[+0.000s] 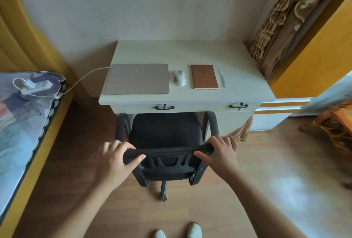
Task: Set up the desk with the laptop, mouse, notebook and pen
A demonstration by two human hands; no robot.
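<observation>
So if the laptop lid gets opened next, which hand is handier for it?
Probably the left hand. Both hands grip the chair back now, but the closed laptop lies on the desk's left half, ahead of that hand. The right hand faces the notebook and pen.

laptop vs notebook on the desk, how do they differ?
The laptop is grey and wide; the notebook is brown and narrower, its long side running away from the person. The laptop lies left of the mouse with a white cable at its left edge; the notebook lies right of the mouse, beside the pen, with no cable. Both are closed and lie flat on the desk.
</observation>
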